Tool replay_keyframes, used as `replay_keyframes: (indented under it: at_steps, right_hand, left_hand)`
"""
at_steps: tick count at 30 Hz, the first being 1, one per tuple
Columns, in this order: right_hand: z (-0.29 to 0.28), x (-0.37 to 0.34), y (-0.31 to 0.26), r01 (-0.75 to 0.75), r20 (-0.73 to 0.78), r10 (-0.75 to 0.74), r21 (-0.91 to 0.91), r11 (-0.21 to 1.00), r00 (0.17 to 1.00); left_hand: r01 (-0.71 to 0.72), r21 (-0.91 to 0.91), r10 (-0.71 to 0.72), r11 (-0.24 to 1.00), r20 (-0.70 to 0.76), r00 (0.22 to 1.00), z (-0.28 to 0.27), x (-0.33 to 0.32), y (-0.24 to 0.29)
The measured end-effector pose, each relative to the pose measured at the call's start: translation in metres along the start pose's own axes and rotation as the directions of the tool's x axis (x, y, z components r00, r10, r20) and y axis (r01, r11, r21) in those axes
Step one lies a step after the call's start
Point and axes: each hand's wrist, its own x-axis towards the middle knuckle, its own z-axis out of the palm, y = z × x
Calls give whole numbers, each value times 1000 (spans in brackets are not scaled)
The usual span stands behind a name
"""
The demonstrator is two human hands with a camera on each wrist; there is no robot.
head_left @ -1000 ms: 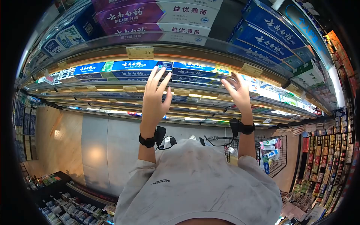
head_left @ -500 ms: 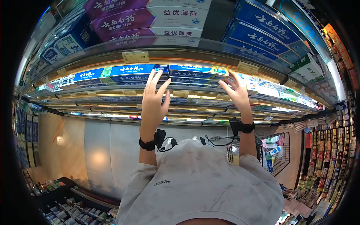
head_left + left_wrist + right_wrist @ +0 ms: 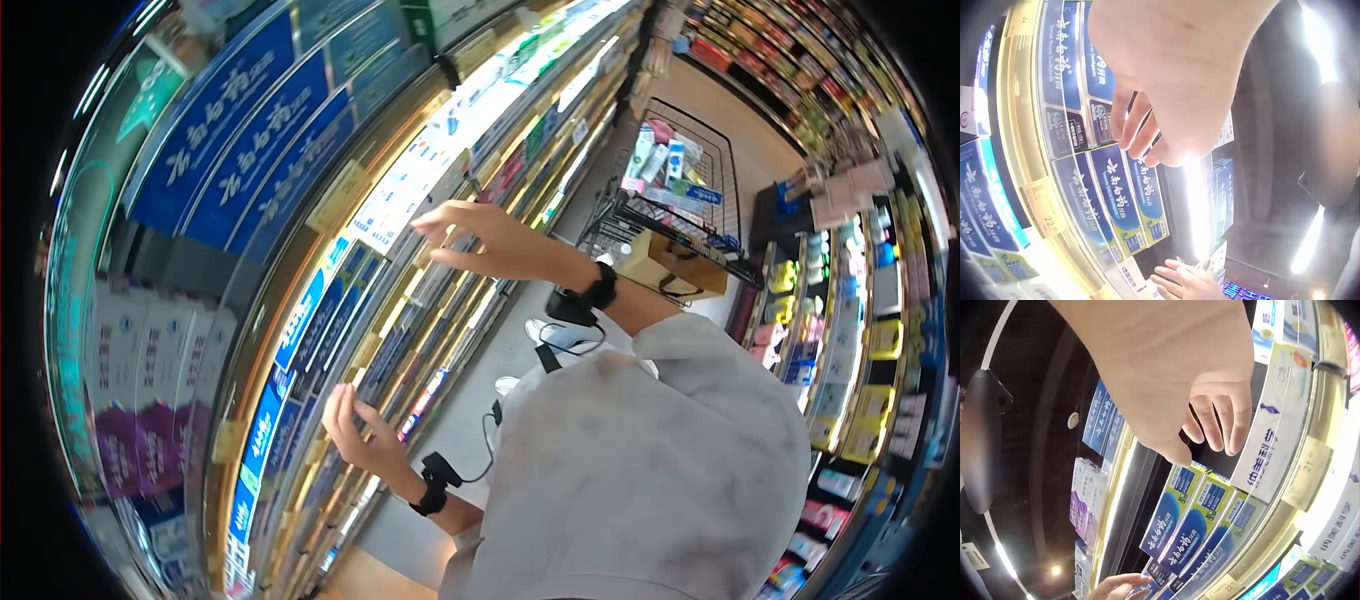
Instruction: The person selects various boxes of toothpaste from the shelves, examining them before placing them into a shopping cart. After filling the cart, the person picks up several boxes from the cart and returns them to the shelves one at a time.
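Note:
In the head view my left hand (image 3: 368,438) hovers in front of the shelf beside blue toothpaste boxes (image 3: 300,325), fingers loosely bent and holding nothing. Farther along, my right hand (image 3: 490,240) reaches toward the shelf near some white boxes (image 3: 400,195), also empty, its fingers loosely bent. The left wrist view shows rows of blue toothpaste boxes (image 3: 1113,187) behind the left hand's fingers (image 3: 1138,128). Below the right hand's fingers (image 3: 1225,422) in the right wrist view stand blue and green toothpaste boxes (image 3: 1188,531), next to a white box (image 3: 1266,444).
A wire shopping cart (image 3: 735,185) with several packages inside stands to the right, a brown paper bag (image 3: 665,265) near it. Price tags (image 3: 338,195) line the shelf edge. More stocked shelves (image 3: 860,340) run along the right side.
The head view has swung to the right, so the shelf now runs diagonally and the cart shows higher up. Both hands have shifted relative to the boxes and remain empty.

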Motion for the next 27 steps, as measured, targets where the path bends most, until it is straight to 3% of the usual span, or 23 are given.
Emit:
replay_keyframes:
  at_steps: [2,4,5,7,9,10,11,13,16,19,22,24,27]
  right_hand:
    - [-22,-29,1,-18,-81,22,44,999,997]
    - [-57,-54,-10,-52,-184,39,-65,997,982]
    - [-80,-64,-24,-119,-184,113,-25,993,976]
    - [-122,-89,-15,-171,-318,113,-160,972,941]
    - [-175,-106,-17,-329,-426,164,-348,878,890]
    - [-196,-109,-24,-305,-492,98,-360,882,865]
    - [-259,-124,8,-309,-580,115,-248,918,806]
    - [-325,-132,38,-216,-600,95,-133,967,795]
    - [-403,-130,89,-302,-704,167,-70,951,691]
    - [-466,-140,180,-330,-764,270,79,941,587]
    - [-524,-179,341,-557,-778,476,199,806,410]
    - [-526,-209,414,-824,-700,611,58,563,368]
    - [-489,-289,599,-946,-694,674,-33,323,255]
  left_hand:
    - [38,-50,-34,998,72,997,5,-3,0]
    - [22,-91,-12,996,112,994,13,-3,-3]
    - [32,-115,-16,993,132,991,19,-3,-5]
    - [31,-106,-10,994,188,982,29,3,1]
    - [-12,-122,35,992,186,982,44,7,2]
    - [-20,-133,45,991,188,981,50,10,8]
    - [-29,-139,56,990,201,978,62,13,25]
    - [-40,-145,70,989,212,975,77,20,47]
    - [-31,-121,58,992,230,972,99,20,81]
    - [36,-47,-23,998,242,970,121,15,116]
    - [90,44,-98,995,240,966,146,9,152]
    - [112,73,-127,991,255,959,162,1,163]
    - [82,190,-144,978,341,929,174,-4,193]
